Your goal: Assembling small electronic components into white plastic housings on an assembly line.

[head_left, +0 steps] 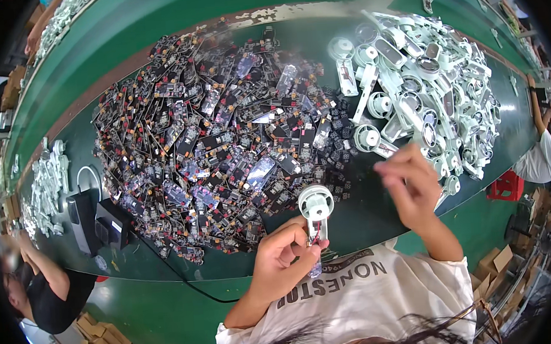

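My left hand (282, 260) is closed on a white plastic mini-fan housing (316, 202). Its round, ring-shaped head points up, away from me, and its handle runs down into my fingers. Thin red and dark wires show inside the open handle, and a small bluish, shiny part (315, 269) pokes out below my thumb. Raised to the right, my right hand (413, 185) has its fingers bent and apart, slightly blurred, with nothing visible in them. It is close to the near edge of a heap of similar white housings (431, 80).
A broad heap of small circuit boards (217, 144) covers the middle of the green table (367, 220). Left of it stand black box-shaped devices (111, 223) with a cable, and more white parts (48, 183). Another person (45, 280) sits at left. A red stool (505, 186) stands right.
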A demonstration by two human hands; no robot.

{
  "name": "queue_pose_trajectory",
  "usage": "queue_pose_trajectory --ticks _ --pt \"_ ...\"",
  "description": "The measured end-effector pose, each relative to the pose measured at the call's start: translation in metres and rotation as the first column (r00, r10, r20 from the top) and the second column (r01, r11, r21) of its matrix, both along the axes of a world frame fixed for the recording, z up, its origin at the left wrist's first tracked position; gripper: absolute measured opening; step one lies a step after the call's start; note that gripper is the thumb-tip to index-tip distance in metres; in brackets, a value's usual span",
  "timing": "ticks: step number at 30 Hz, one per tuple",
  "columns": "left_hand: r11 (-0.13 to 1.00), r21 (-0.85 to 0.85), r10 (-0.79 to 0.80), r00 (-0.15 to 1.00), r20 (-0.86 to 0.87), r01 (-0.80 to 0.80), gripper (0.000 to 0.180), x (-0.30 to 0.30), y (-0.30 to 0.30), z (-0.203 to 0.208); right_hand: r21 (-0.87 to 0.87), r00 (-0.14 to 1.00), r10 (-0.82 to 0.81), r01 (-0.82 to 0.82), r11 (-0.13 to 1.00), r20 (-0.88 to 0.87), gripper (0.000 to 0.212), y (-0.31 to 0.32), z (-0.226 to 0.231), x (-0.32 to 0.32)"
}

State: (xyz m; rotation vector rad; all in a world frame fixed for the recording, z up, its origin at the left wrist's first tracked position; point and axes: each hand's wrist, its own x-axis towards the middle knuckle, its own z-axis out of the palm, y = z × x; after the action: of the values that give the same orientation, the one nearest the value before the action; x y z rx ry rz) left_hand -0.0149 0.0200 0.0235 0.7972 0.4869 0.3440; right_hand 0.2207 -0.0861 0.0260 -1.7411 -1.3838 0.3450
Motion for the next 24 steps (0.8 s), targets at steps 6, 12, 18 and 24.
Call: queue_pose_trajectory --ticks 6,12,18,24 --pt "0.996 -0.085 -0.016 0.996 -0.091 0.008 0.017 0.0 0.001 -0.003 -0.04 0.796 0.194 -0.209 0.977 0.573 0.03 -0.001 -0.009 -0.02" --pt "1.0 -0.013 0.018 0.991 -0.134 -0.02 0.024 0.001 0.003 -0.008 -0.089 0.736 0.215 -0.207 0.974 0.642 0.028 0.004 -0.014 -0.029" --pt "0.997 -0.032 0.063 0.993 -0.103 -0.067 0.023 0.004 -0.002 -0.007 0.011 0.908 0.217 -0.237 0.972 0.359 0.025 0.001 -0.026 -0.021" --pt "0.99 -0.001 0.138 0.988 -0.068 -0.138 0.021 0.005 -0.01 -0.018 -0.06 0.781 0.134 -0.215 0.975 -0.609 0.016 0.016 -0.001 -0.044"
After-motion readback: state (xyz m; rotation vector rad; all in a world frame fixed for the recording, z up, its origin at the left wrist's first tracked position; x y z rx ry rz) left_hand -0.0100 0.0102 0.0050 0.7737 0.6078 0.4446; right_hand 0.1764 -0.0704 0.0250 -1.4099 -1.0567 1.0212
